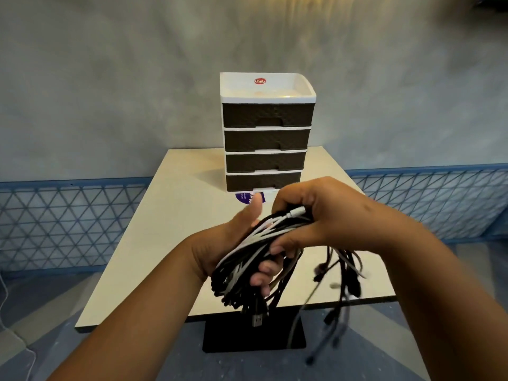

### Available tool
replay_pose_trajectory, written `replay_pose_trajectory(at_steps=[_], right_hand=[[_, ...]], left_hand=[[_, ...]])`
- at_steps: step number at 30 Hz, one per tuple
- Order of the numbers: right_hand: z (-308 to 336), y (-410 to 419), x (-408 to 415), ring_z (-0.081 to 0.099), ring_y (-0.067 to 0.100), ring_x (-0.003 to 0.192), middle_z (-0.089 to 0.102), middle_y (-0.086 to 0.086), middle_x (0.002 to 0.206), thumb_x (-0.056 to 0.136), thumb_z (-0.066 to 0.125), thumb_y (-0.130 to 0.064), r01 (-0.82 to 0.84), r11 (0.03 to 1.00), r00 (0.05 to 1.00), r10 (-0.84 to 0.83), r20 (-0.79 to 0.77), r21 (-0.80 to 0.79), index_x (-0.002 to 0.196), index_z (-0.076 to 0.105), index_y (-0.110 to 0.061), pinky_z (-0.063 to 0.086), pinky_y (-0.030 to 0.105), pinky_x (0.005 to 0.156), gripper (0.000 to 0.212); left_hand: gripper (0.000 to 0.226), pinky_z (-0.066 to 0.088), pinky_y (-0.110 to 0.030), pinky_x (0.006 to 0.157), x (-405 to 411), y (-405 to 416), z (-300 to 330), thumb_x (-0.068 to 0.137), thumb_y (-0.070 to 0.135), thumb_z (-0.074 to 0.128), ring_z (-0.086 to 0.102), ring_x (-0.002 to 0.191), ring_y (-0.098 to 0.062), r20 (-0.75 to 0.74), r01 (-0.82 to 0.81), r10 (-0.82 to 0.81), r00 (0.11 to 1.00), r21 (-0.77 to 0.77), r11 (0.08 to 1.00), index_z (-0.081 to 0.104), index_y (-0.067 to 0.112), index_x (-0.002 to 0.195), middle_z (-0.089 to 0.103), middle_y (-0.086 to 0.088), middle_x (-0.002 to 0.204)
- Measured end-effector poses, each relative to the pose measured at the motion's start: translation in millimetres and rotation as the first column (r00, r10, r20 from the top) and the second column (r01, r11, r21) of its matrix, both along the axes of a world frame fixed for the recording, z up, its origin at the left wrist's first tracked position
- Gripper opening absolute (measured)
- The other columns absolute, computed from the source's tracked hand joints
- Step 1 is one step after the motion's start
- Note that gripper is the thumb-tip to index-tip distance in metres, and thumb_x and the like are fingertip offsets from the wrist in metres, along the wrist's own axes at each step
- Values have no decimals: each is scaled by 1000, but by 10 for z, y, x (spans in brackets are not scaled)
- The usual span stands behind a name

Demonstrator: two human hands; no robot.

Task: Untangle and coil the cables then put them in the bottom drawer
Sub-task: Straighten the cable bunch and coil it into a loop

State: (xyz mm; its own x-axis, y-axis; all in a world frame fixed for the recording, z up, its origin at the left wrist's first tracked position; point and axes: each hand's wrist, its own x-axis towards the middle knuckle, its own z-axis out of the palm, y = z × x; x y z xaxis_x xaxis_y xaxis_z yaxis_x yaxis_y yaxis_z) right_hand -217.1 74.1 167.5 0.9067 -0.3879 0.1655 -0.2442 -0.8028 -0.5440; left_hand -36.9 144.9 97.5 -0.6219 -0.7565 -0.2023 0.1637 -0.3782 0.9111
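A tangled bundle of black and white cables [247, 259] hangs in the air above the table's near half. My left hand [233, 243] holds the bundle from below, fingers curled round it, thumb up. My right hand [308, 213] grips the top of the same bundle. Loose ends with plugs [346, 279] dangle blurred to the right, and a USB plug [257, 320] hangs at the bottom. A white drawer unit [266, 89] with several dark drawers stands at the table's far end. Its bottom drawer [262, 181] is closed.
The beige table [170, 229] stands on a black base [247, 336]. A purple round sticker [244, 196] lies in front of the drawer unit. A blue lattice fence [68, 221] and a grey wall run behind. A thin white cord [5, 298] lies on the floor at left.
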Motion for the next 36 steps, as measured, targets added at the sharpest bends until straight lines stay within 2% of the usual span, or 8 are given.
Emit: replay_pose_trajectory(at_steps=[3,6,10,16,21,26,32,36], right_hand=[[-15,-75,-13,66,13,76,69,-8,82,69,86,-36,-32,998,999,33,-8,62,88,66,-26,56,40,68,29],[-35,-124,-47,68,14,78,69,-6,87,72,82,-33,-62,982,998,58,28,178,95,67,-22,59,35,69,30],[-125,-131,-98,63,11,99,61,-12,102,77,77,-39,-56,997,993,49,111,59,115,64,-27,52,19,81,42],[-504,74,-26,50,12,121,48,-4,126,79,79,-33,40,999,947,-49,316,34,124,59,-18,48,29,98,51],[-825,192,-41,34,8,135,36,-15,144,72,67,-65,334,942,868,-288,405,-46,128,51,-42,36,21,103,63],[-1029,189,-48,66,18,108,72,3,111,71,77,-26,-111,765,838,-270,473,634,116,63,-21,51,35,92,47],[-1007,246,74,65,31,82,65,30,96,76,62,-2,-87,694,770,-409,490,715,107,63,2,55,39,74,31],[-946,254,66,56,23,65,61,22,78,71,56,-8,98,766,809,-434,398,635,93,65,-11,49,41,62,23]], left_hand=[[57,54,-36,76,35,-3,-51,73,37,80,56,55,-13,-35,82,-85,996,-71,994,46,3,104,54,-1,68],[34,55,-39,75,27,8,-60,75,12,62,55,52,-14,-86,59,-64,994,-53,997,45,3,104,51,-4,66],[27,57,-39,80,85,43,-121,79,14,58,57,54,-13,-272,58,-51,961,15,998,54,4,104,54,-2,67],[20,55,-37,83,147,76,-159,80,17,56,60,58,-13,-318,-1,21,948,62,998,61,4,95,59,0,69],[23,57,-38,76,168,179,-130,79,15,60,58,52,-14,-280,-44,45,959,12,999,58,3,98,56,-2,65],[26,56,-37,74,63,265,-63,77,13,58,58,50,-12,-354,-3,-22,935,-70,998,52,4,101,53,-1,62],[25,52,-40,85,45,174,-103,77,15,57,66,65,-18,-399,52,-86,913,-95,994,52,4,99,53,0,62],[25,45,-50,92,192,120,-85,79,20,69,69,82,-29,-101,9,-31,994,-216,976,58,7,97,64,-4,71]])
